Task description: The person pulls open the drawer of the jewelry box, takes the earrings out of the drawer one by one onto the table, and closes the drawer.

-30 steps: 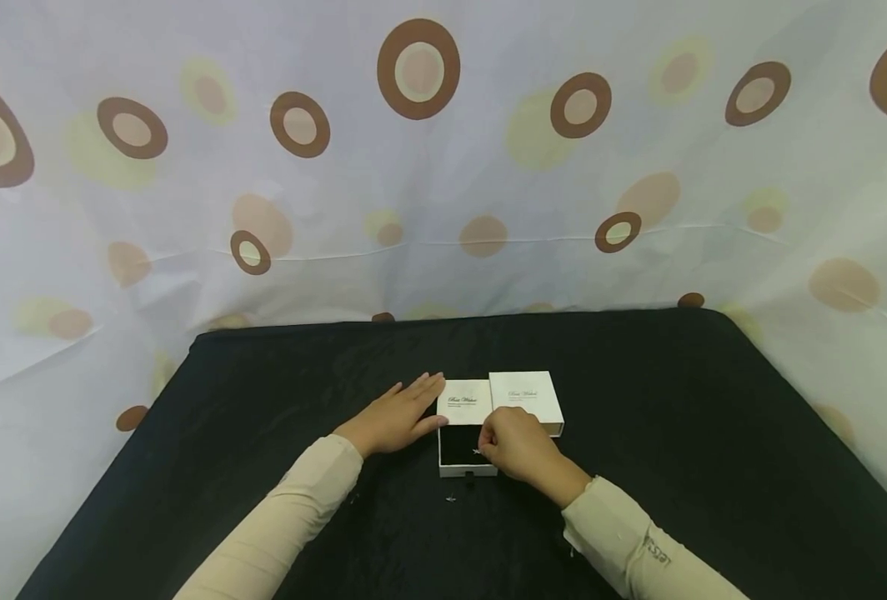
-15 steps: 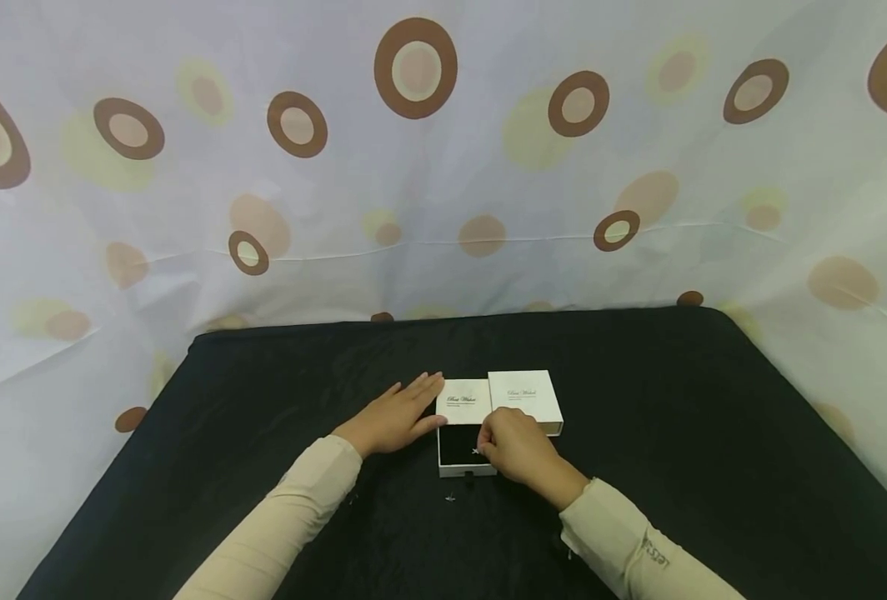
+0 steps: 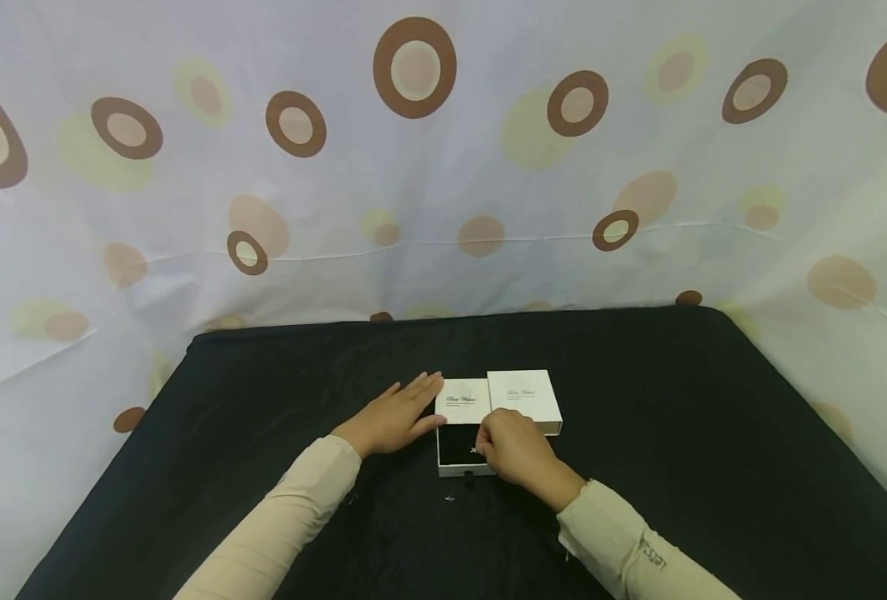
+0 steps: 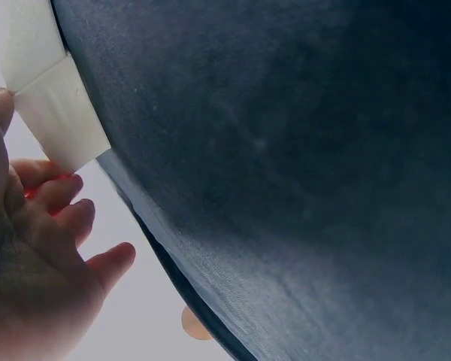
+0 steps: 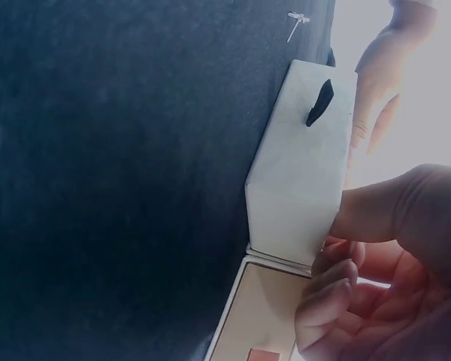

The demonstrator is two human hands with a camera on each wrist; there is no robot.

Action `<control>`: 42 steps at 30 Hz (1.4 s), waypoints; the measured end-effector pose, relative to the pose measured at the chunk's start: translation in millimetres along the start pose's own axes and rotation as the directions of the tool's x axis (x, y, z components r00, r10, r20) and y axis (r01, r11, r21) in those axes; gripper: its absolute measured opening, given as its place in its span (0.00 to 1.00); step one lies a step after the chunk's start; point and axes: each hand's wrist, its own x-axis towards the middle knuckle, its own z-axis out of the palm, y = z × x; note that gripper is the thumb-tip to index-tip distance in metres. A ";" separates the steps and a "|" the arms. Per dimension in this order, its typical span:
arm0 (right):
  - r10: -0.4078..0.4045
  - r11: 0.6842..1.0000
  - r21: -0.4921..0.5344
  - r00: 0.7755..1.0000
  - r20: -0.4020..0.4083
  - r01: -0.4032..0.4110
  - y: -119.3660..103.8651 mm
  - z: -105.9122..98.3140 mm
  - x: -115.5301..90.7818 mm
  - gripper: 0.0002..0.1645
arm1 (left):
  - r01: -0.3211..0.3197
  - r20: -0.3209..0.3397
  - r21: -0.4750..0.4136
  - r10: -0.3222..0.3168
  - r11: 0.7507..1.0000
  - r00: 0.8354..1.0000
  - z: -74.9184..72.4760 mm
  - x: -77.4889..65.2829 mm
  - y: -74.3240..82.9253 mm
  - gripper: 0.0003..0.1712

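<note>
A white drawer-style jewellery box (image 3: 466, 471) with a black insert (image 3: 454, 446) lies on the dark cloth, a printed white card or panel (image 3: 462, 400) along its far part. My left hand (image 3: 394, 417) rests against its left side, fingers straight, thumb touching near the card's lower edge. Over the insert's right part, my right hand (image 3: 518, 446) has curled fingers, its fingertips at a small silver earring (image 3: 473, 450), which it appears to pinch; the fingers partly hide it. In the right wrist view, the thumb and fingers (image 5: 327, 301) reach over the box edge.
A white box sleeve (image 3: 526, 396) with printed lettering lies beside the card, behind the right hand. A small silver stud (image 3: 449, 498) lies on the cloth in front of the box. Tiny shiny bits show near both sleeves. A patterned curtain (image 3: 428, 167) hangs behind the table.
Both hands stay almost still. The right fingertips have shifted very slightly left over the insert, covering a little more of the silver piece.
</note>
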 end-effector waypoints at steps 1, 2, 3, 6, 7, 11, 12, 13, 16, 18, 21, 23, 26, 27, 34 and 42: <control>-0.002 1.000 0.004 1.000 -0.004 0.002 0.0 0.2 -0.2 0.15 | 0.002 -0.001 0.001 -0.002 1.000 1.000 0.1 -0.1 -0.1 0.39; -0.002 1.000 0.007 1.000 -0.007 0.003 0.0 0.5 -0.4 0.15 | 0.002 -0.003 0.001 -0.002 1.000 1.000 0.0 -0.3 -0.1 0.39; -0.003 1.000 0.010 1.000 -0.009 0.003 0.2 1.0 -0.5 0.15 | 0.002 -0.004 0.002 -0.002 1.000 1.000 0.0 -0.3 0.0 0.39; -0.007 1.000 0.014 1.000 -0.016 0.007 0.6 2.1 -0.7 0.15 | 0.003 -0.005 0.003 -0.003 1.000 1.000 0.6 -0.6 -0.3 0.39; -0.009 1.000 0.014 1.000 -0.018 0.009 0.6 2.2 -0.8 0.15 | 0.003 -0.007 0.002 -0.003 1.000 1.000 0.6 -0.7 -0.3 0.39; -0.010 1.000 0.013 1.000 -0.021 0.010 1.4 3.3 -0.7 0.15 | 0.001 -0.007 0.001 -0.001 1.000 1.000 1.1 -0.9 -0.5 0.39; -0.008 1.000 0.011 1.000 -0.019 0.008 1.4 3.2 -0.5 0.15 | 0.001 -0.006 0.001 -0.001 1.000 1.000 0.9 -0.9 -0.4 0.39; -0.006 1.000 0.007 1.000 -0.014 0.006 1.2 2.6 -0.2 0.15 | 0.001 -0.004 0.003 -0.001 1.000 1.000 0.4 -0.9 -0.3 0.39; 0.005 1.000 -0.001 1.000 0.006 -0.005 0.2 0.3 0.5 0.15 | 0.003 0.001 0.006 -0.003 1.000 1.000 -0.8 -0.5 0.0 0.40; 0.015 1.000 0.000 1.000 0.023 -0.015 -1.1 -1.5 0.4 0.14 | 0.002 0.002 0.005 -0.002 1.000 1.000 -1.3 -0.3 0.2 0.40; 0.024 1.000 0.014 0.999 0.035 -0.025 -2.5 -3.1 -1.2 0.14 | -0.006 -0.002 -0.005 0.006 1.000 1.000 -1.4 -0.7 0.8 0.40; 0.027 0.999 0.023 0.999 0.036 -0.028 -3.1 -4.0 -2.1 0.14 | -0.011 -0.002 -0.006 0.011 1.000 1.000 -1.8 -1.3 1.5 0.39; 0.025 0.999 0.030 0.999 0.027 -0.026 -3.2 -5.2 -3.0 0.14 | -0.014 -0.001 -0.007 0.014 1.000 1.000 -2.2 -1.6 2.1 0.39; 0.023 0.999 0.031 0.999 0.024 -0.024 -3.2 -5.7 -3.1 0.14 | -0.012 0.001 -0.003 0.012 1.000 1.000 -2.4 -1.6 2.2 0.39; 0.011 0.998 0.058 1.000 0.005 -0.012 -2.8 -7.5 -3.0 0.13 | 0.008 0.008 0.003 -0.008 1.000 1.000 -1.8 0.1 1.1 0.39; -0.003 0.995 0.101 1.000 -0.016 0.004 -4.1 -11.1 -6.1 0.12 | 0.022 0.020 0.003 -0.022 1.000 1.000 -1.2 0.5 0.7 0.40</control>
